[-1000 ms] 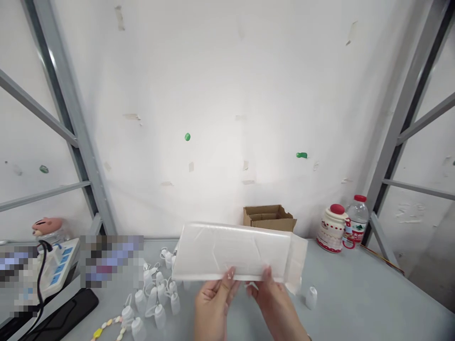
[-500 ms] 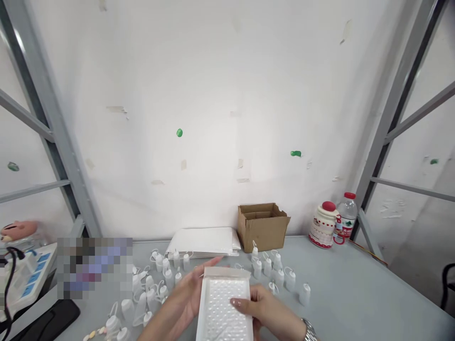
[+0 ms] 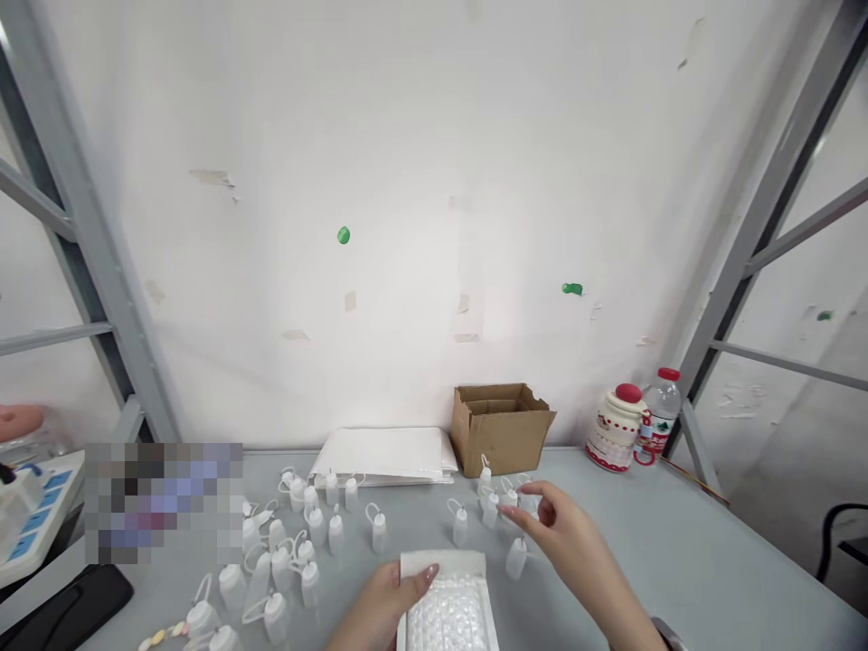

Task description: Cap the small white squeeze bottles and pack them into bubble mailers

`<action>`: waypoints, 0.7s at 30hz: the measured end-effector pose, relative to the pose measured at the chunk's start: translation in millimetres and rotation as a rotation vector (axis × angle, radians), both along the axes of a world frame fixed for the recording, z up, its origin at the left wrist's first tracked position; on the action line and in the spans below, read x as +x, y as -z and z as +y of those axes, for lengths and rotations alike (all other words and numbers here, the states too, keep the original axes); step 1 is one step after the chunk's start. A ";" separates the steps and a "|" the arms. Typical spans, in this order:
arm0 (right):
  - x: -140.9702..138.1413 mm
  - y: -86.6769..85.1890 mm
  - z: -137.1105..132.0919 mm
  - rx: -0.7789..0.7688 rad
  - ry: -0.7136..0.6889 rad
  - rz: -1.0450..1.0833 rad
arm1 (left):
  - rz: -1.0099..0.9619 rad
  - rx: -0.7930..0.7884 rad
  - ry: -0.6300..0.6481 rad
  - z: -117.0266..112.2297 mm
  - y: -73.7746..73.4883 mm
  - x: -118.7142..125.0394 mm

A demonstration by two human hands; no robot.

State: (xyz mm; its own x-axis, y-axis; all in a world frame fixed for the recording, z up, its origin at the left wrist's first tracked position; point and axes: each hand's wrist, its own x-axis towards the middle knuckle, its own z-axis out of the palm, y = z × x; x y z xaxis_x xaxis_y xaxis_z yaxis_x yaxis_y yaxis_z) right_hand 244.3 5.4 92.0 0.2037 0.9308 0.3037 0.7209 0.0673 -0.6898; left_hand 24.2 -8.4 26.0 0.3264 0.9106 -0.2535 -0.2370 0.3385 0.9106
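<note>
- The left hand (image 3: 377,608) grips a white bubble mailer (image 3: 448,615) at the bottom edge of the view. The thumb is pressed on its top flap and the fingers are hidden underneath.
- The mailer lies low over the grey table (image 3: 678,561), with its open end pointing away from the person.
- The right hand (image 3: 568,535) is stretched forward with the fingers loosely spread and the thumb and forefinger apart. It holds nothing that can be seen.
- Its fingertips are at a group of small white dropper bottles (image 3: 489,503) just in front of a cardboard box (image 3: 502,427). Whether they touch one cannot be told.
- One lone bottle (image 3: 516,558) stands between that hand and the mailer.
- A larger scatter of bottles (image 3: 291,551), with caps on loops, covers the table to the left.
- A stack of white mailers (image 3: 385,455) lies against the wall, just beside the open box.
- To the right stand a jar with a red lid (image 3: 617,429) and a water bottle (image 3: 660,409), close together.
- At far left there are a power strip (image 3: 33,511), a flat black object (image 3: 64,604) and a string of beads (image 3: 160,636).
</note>
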 end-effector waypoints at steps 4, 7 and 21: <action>-1.5 11.2 -3.6 -0.159 0.001 -0.198 | -0.072 -0.116 -0.030 3.8 0.4 -4.0; -5.8 20.7 -1.0 -0.167 -0.057 -0.249 | -0.038 -0.200 -0.070 4.4 -3.5 -5.3; -53.9 2.3 -24.7 -0.031 -0.561 0.082 | -0.088 -0.118 -0.042 -4.9 -18.0 0.2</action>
State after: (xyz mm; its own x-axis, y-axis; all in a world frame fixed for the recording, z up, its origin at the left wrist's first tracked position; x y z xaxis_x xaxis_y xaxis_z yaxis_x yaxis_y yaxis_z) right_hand 190.4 -19.3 89.7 -0.3026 0.9116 0.2782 0.5244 0.4030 -0.7501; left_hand 24.4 -13.2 44.0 0.3145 0.8894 -0.3318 -0.3306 0.4303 0.8400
